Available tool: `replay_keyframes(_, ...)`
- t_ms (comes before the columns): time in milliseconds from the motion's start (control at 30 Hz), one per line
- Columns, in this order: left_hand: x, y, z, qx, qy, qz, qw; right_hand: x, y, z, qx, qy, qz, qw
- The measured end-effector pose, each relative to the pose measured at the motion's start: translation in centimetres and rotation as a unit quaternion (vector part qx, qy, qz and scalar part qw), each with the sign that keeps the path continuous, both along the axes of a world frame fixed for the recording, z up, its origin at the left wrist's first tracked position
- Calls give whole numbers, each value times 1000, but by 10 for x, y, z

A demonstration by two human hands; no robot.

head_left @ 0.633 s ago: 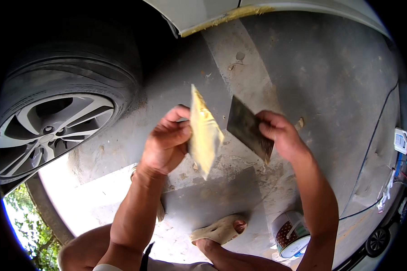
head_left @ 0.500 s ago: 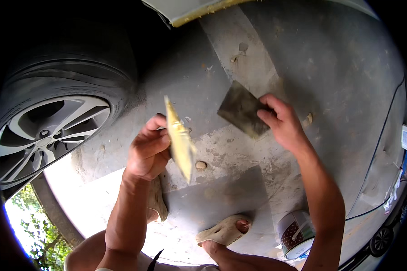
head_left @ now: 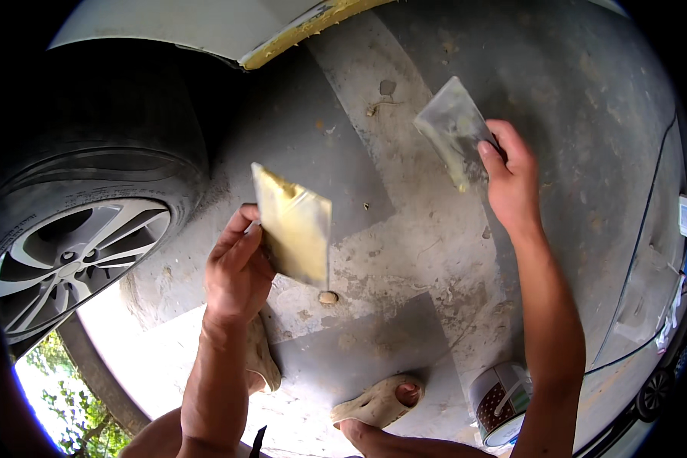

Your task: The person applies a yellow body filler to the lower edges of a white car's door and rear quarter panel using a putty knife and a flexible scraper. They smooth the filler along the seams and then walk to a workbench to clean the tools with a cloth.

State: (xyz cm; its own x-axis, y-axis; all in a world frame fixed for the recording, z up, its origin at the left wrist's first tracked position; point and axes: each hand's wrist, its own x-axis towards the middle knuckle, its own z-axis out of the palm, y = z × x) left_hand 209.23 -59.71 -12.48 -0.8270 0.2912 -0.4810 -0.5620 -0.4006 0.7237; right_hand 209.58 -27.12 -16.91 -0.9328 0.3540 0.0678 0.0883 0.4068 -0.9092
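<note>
My left hand (head_left: pixel 239 267) pinches a flat, rectangular plate (head_left: pixel 294 237) by its left edge, thumb and fingers closed on it. A pale yellow paste coats the plate's face, thickest near its upper left corner. Farther off to the right, my right hand (head_left: pixel 511 172) grips a thin grey putty spreader (head_left: pixel 454 126) between thumb and fingers. Yellow smears run along the spreader's lower left edge. The two tools are well apart, both held above the floor. At the top, a pale car panel (head_left: pixel 168 27) has an edge covered in rough yellow paste (head_left: pixel 305 34); neither hand touches it.
A car wheel (head_left: pixel 76 259) stands close on the left. On the stained concrete floor (head_left: pixel 404 259) lies a small stone (head_left: pixel 328 298). My sandalled foot (head_left: pixel 382 401) is below, with a paint can (head_left: pixel 500 404) beside my right forearm. A dark cable (head_left: pixel 645 206) runs along the right.
The plate in my left hand has turned from nearly edge-on to show its yellow face. My right hand has moved up and right with the spreader. More of the car panel shows.
</note>
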Motion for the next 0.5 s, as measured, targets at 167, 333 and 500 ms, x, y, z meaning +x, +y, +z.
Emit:
replay_keyframes(167,-8,26,1,-5,85,9,996,30,-18,25,-273,-119,17,954)
replay_keyframes(333,-8,50,14,-64,163,9,984,53,-37,57,-152,-52,90,983)
replay_keyframes(500,-4,58,38,-231,241,-45,942,35,-67,81,194,152,118,962)
